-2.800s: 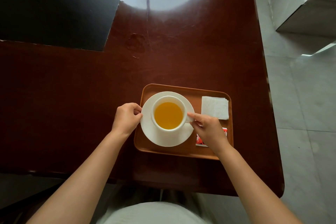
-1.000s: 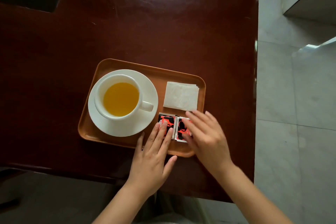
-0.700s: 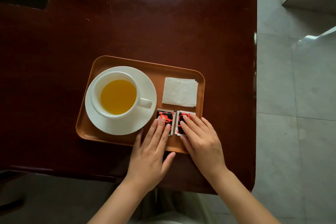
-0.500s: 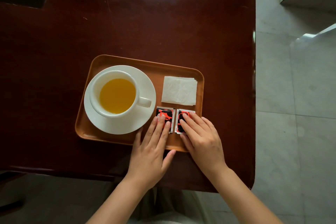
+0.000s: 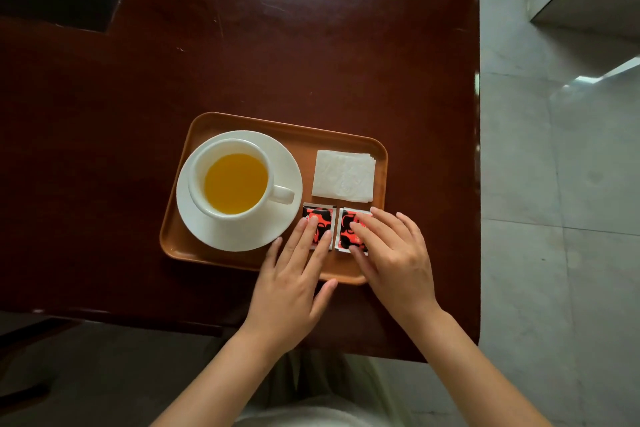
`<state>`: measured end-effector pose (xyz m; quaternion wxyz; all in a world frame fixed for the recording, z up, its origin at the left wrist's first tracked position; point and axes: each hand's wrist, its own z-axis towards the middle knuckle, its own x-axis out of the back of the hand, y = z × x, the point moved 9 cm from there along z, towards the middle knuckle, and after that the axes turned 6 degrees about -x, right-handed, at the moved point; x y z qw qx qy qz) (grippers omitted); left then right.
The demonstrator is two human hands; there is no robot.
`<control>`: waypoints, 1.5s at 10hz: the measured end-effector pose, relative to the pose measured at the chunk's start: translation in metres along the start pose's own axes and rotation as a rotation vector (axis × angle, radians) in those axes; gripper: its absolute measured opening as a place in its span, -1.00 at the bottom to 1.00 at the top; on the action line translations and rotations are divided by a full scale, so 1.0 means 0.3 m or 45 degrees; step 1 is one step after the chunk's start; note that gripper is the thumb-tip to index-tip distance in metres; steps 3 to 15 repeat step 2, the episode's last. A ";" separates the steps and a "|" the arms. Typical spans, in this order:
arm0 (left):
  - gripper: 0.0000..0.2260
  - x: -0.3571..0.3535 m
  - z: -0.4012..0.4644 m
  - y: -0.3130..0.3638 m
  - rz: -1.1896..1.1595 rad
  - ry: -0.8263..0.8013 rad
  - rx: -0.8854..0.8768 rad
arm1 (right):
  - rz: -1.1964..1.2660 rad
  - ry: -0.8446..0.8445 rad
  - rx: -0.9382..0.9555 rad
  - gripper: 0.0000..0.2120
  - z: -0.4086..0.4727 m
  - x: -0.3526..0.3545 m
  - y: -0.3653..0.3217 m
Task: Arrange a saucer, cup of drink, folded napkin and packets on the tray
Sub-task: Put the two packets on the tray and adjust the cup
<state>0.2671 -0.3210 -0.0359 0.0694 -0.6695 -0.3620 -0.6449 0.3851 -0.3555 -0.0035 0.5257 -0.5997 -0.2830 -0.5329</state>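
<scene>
Cup [image 5: 235,180] handle pointing right, hands flat on upright packets [image 5: 318,218]

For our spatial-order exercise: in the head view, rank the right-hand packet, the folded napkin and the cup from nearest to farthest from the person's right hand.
1. Right-hand packet: under the right hand's fingers, at the tray's near right.
2. Folded napkin: just beyond that packet, far right corner.
3. Cup: on the saucer, left side of the tray.
</scene>
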 end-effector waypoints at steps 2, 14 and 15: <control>-0.72 0.191 0.040 0.066 -0.027 0.174 -0.074 | 0.027 -0.066 -0.055 -0.77 0.072 0.111 -0.034; -0.72 0.191 0.040 0.066 -0.027 0.174 -0.074 | 0.027 -0.066 -0.055 -0.77 0.072 0.111 -0.034; -0.72 0.191 0.040 0.066 -0.027 0.174 -0.074 | 0.027 -0.066 -0.055 -0.77 0.072 0.111 -0.034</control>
